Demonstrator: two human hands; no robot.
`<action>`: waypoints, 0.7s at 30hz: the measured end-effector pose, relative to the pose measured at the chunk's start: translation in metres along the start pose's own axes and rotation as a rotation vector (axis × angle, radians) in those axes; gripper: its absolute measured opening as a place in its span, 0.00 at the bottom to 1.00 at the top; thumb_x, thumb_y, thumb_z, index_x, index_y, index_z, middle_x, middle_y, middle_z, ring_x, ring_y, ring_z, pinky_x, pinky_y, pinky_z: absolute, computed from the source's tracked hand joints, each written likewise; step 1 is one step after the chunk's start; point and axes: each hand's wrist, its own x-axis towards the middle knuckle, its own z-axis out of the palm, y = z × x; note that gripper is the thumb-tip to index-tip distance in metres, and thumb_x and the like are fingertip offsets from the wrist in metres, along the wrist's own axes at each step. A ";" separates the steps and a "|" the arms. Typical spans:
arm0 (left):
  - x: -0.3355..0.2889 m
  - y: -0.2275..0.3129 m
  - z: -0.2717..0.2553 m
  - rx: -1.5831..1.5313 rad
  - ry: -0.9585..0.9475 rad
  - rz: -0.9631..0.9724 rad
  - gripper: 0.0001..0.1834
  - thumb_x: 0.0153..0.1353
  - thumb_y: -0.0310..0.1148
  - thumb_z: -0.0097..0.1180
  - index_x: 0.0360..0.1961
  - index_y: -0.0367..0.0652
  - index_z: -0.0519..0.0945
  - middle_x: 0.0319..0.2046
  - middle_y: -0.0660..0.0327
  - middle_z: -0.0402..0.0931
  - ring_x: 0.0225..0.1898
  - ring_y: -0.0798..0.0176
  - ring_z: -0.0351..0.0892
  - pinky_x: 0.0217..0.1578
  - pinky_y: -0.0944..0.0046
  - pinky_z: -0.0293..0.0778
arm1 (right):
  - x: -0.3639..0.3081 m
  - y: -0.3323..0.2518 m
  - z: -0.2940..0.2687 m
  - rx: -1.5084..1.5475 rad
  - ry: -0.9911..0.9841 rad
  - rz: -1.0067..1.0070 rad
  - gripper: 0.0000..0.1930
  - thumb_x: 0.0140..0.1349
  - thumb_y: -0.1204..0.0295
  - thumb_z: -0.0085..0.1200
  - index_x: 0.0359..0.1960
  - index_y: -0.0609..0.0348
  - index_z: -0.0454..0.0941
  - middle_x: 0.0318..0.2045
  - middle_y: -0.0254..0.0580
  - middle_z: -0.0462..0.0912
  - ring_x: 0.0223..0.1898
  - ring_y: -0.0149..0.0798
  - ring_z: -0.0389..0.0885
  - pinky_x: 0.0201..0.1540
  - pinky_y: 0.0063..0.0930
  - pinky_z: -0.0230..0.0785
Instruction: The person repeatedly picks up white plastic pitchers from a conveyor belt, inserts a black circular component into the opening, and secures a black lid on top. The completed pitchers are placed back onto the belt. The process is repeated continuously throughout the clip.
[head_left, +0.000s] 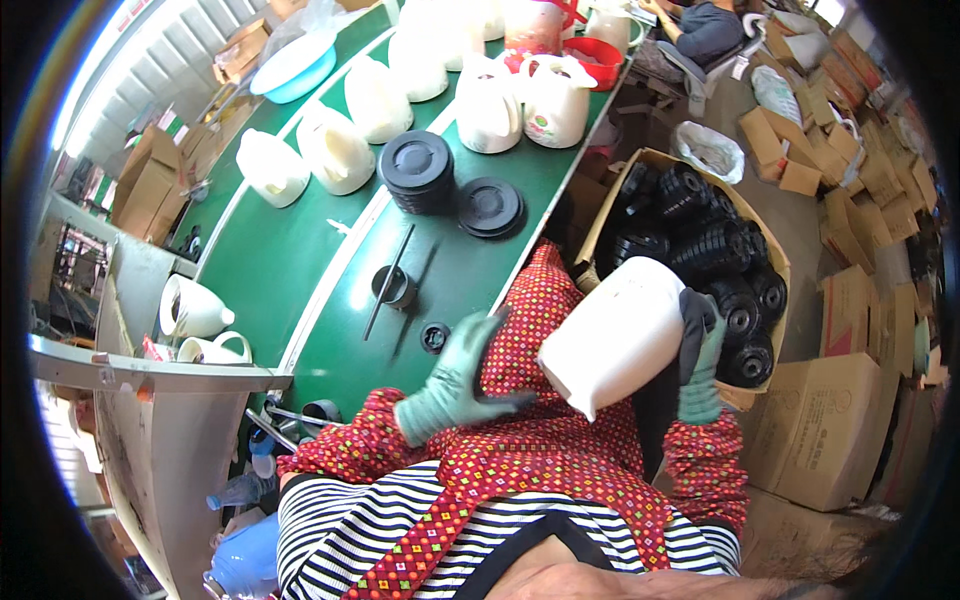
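My right hand (703, 355), in a green glove with dark fingers, grips a white plastic jug body (615, 330) from its right side. The jug lies tilted over my lap, its pointed spout toward me. My left hand (456, 388), in a matching glove, is held apart from the jug with thumb and fingers spread and nothing in them. Beyond it on the green table (262, 268) lie a small black ring (434, 338) and a black cup (396, 288) with a dark rod (388, 285) across it. A tall stack of black round discs (416, 165) and a lower stack (491, 208) stand farther off.
Beside my right arm, a carton (771, 300) holds several black ribbed parts. Several white jugs (335, 150) stand along the table's far part, near a red basin (597, 66) and a pale blue basin (295, 72). A person (705, 35) sits beyond. Cartons (838, 425) crowd the right.
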 end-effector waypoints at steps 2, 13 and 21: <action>-0.012 -0.046 -0.023 0.392 0.170 -0.221 0.63 0.45 0.48 0.80 0.76 0.37 0.55 0.69 0.35 0.58 0.71 0.31 0.60 0.72 0.40 0.59 | 0.005 -0.054 0.031 -0.443 -0.089 -0.193 0.10 0.61 0.72 0.69 0.41 0.65 0.87 0.37 0.40 0.82 0.39 0.36 0.84 0.40 0.29 0.78; -0.054 -0.196 -0.077 -0.094 0.240 -0.622 0.35 0.65 0.26 0.62 0.74 0.44 0.70 0.39 0.62 0.85 0.31 0.64 0.82 0.31 0.64 0.76 | -0.016 -0.089 0.081 -0.854 -0.526 -0.407 0.19 0.66 0.63 0.62 0.56 0.57 0.85 0.43 0.48 0.78 0.46 0.50 0.76 0.51 0.44 0.69; 0.127 0.018 -0.071 -0.580 -0.058 -0.833 0.31 0.69 0.26 0.56 0.74 0.41 0.70 0.27 0.71 0.74 0.20 0.79 0.64 0.20 0.74 0.60 | 0.063 -0.109 0.062 -0.466 -0.754 -0.330 0.20 0.62 0.70 0.64 0.57 0.56 0.84 0.51 0.53 0.84 0.52 0.55 0.83 0.56 0.45 0.75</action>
